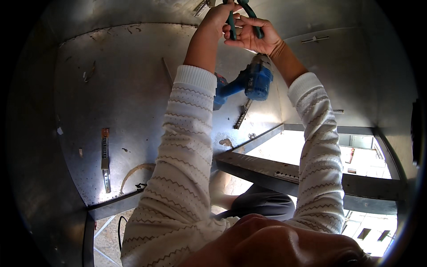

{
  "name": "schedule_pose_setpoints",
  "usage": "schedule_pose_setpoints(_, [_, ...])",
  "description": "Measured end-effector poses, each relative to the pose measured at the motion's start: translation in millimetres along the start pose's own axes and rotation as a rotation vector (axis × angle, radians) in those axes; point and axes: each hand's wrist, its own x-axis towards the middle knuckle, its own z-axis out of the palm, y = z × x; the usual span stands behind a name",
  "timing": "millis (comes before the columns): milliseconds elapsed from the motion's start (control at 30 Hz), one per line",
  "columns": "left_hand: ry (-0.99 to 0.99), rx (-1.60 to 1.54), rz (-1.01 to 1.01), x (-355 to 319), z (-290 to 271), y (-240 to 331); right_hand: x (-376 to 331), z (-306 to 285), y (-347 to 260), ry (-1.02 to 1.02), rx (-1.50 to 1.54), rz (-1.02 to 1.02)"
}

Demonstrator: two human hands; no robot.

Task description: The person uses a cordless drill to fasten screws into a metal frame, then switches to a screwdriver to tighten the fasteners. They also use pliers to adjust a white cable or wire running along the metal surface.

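Both arms reach up to the top edge of the view, with white patterned sleeves. Between them are green-handled pliers (232, 27), their two handles spread apart and their jaws out of sight beyond the edge. My right hand (258, 38) is palm up, fingers curled round the handles. My left hand (218, 17) is closed at the upper part of the pliers, its fingertips partly cut off by the frame. Below the hands, a blue cordless power tool (259, 82) lies on the metal panel, partly hidden by my left sleeve.
Metal walls (111, 80) surround me like a cabinet. A slotted metal strip (105, 155) is at the left, and a shorter dark strip (242, 115) lies below the power tool. A metal crossbar (284, 171) spans the opening near my knee (262, 202).
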Motion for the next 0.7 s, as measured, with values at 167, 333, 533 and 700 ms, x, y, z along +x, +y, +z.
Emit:
schedule_pose_setpoints(167, [0.018, -0.028, -0.017, -11.5, 4.1, -1.5, 2.1, 5.2, 2.9, 0.163, -0.016, -0.019])
schedule_pose_setpoints(333, [-0.014, -0.048, -0.051, -11.6, 6.1, -5.3, 1.9, 5.2, 1.8, 0.124, -0.055, 0.012])
schedule_pose_setpoints(533, [0.055, -0.074, 0.081, 17.3, 5.5, -25.5, 9.7, 50.1, -2.7, 0.736, -0.631, 0.151])
schedule_pose_setpoints(700, [0.181, -0.145, 0.049, 1.2, 28.3, -17.7, 13.4, 55.8, 1.8, 0.89, -0.909, 0.233])
